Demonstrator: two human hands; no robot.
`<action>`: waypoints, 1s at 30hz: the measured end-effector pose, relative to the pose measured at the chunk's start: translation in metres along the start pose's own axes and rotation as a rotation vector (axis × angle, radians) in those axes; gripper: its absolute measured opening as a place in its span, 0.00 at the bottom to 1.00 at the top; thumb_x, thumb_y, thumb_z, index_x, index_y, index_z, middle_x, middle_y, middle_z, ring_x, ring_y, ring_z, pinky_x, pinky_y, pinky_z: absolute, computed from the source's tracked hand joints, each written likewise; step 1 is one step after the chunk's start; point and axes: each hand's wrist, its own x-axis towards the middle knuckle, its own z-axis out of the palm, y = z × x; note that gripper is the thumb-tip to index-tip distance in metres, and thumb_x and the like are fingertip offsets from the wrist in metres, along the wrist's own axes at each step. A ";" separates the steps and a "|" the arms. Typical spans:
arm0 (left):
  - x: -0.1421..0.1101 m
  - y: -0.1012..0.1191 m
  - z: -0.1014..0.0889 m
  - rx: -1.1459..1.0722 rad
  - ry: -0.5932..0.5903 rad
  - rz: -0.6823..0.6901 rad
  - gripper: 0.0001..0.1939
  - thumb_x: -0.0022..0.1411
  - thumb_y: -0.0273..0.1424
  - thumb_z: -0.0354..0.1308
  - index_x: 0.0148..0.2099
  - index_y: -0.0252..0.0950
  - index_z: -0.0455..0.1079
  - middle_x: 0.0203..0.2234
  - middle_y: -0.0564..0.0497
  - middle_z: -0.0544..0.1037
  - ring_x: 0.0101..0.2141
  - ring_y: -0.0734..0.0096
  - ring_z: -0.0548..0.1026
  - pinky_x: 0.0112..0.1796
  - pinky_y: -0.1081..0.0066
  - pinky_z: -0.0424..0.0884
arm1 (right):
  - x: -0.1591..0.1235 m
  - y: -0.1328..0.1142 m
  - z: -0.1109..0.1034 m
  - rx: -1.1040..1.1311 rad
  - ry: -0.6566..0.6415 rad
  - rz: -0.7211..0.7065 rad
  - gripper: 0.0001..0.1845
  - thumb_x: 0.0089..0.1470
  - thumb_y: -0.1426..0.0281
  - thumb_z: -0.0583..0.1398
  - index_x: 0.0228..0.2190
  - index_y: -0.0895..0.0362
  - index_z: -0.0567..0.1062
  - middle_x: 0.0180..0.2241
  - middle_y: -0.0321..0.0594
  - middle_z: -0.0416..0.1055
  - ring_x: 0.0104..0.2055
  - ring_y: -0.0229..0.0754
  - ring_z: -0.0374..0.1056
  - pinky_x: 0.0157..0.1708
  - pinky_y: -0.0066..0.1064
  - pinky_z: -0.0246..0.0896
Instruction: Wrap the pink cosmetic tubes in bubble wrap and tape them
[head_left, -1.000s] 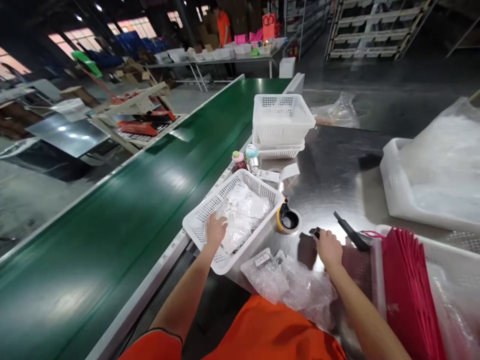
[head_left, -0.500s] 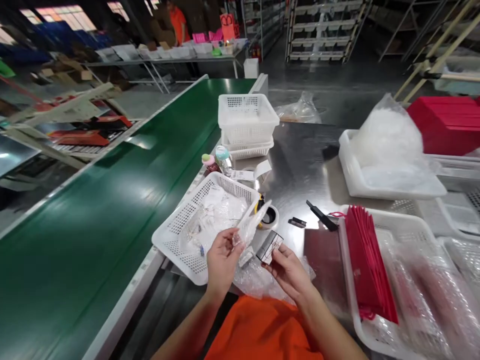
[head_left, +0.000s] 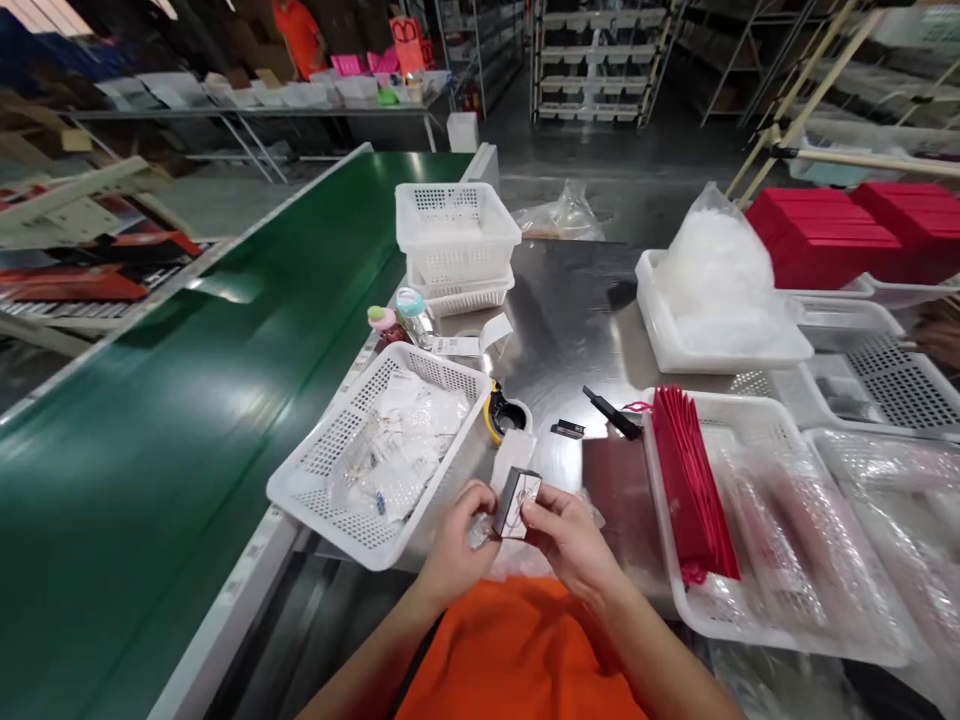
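A metal table (head_left: 559, 290) is flanking a green belt (head_left: 285, 340), shelves (head_left: 592, 65) standing behind; by the table's near edge, the right hand (head_left: 574, 542) is pinching a small box (head_left: 517, 503), the left hand (head_left: 456, 552) gripping clear plastic (head_left: 478, 531)

You have a small rectangular box (head_left: 517, 503) upright and leaning a little to the right, its white face marked with thin dark lines, its narrow side dark; your right hand (head_left: 564, 532) pinches it, your left hand (head_left: 459, 540) steadies the dark side, and clear plastic (head_left: 478, 530) shows inside that hand's curl, partly hidden
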 end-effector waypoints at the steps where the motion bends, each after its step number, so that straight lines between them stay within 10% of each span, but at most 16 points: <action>1: -0.001 -0.001 0.000 -0.124 -0.017 -0.083 0.07 0.49 0.27 0.60 0.31 0.38 0.64 0.27 0.55 0.65 0.30 0.72 0.66 0.32 0.73 0.64 | 0.001 0.003 0.001 -0.034 0.021 -0.017 0.24 0.35 0.57 0.77 0.32 0.57 0.82 0.29 0.36 0.77 0.31 0.36 0.69 0.39 0.32 0.66; 8: 0.007 0.005 -0.006 -0.436 -0.012 -0.549 0.26 0.49 0.51 0.67 0.38 0.36 0.66 0.25 0.55 0.71 0.26 0.72 0.69 0.29 0.73 0.67 | -0.001 0.014 0.004 -0.242 -0.021 -0.075 0.25 0.39 0.52 0.74 0.34 0.57 0.80 0.31 0.37 0.76 0.34 0.39 0.69 0.40 0.33 0.66; 14: 0.010 -0.007 -0.014 -0.073 0.083 -0.378 0.20 0.56 0.49 0.60 0.30 0.37 0.67 0.21 0.56 0.69 0.24 0.72 0.68 0.28 0.73 0.66 | 0.001 0.019 -0.003 -0.404 0.133 -0.191 0.24 0.48 0.49 0.67 0.36 0.55 0.73 0.32 0.37 0.73 0.32 0.41 0.68 0.30 0.32 0.67; 18: 0.007 -0.010 -0.019 0.290 0.222 -0.187 0.15 0.61 0.43 0.56 0.28 0.37 0.68 0.21 0.56 0.68 0.25 0.73 0.66 0.28 0.73 0.62 | -0.003 0.018 -0.006 -0.682 0.418 -0.511 0.18 0.54 0.54 0.63 0.38 0.54 0.75 0.43 0.45 0.74 0.45 0.47 0.70 0.48 0.41 0.67; 23: 0.007 -0.001 -0.005 0.161 0.200 -0.191 0.06 0.54 0.34 0.58 0.32 0.38 0.72 0.23 0.54 0.75 0.25 0.71 0.72 0.29 0.73 0.66 | -0.017 0.016 0.010 -0.808 0.214 -0.547 0.11 0.54 0.59 0.65 0.36 0.51 0.80 0.64 0.47 0.60 0.66 0.55 0.56 0.64 0.44 0.53; 30: 0.005 0.000 0.005 -0.028 0.183 -0.265 0.12 0.55 0.41 0.60 0.29 0.37 0.68 0.17 0.56 0.70 0.20 0.72 0.69 0.24 0.73 0.66 | -0.012 0.020 -0.001 -0.717 0.137 -0.302 0.16 0.59 0.57 0.59 0.41 0.54 0.77 0.36 0.44 0.77 0.38 0.48 0.72 0.41 0.40 0.68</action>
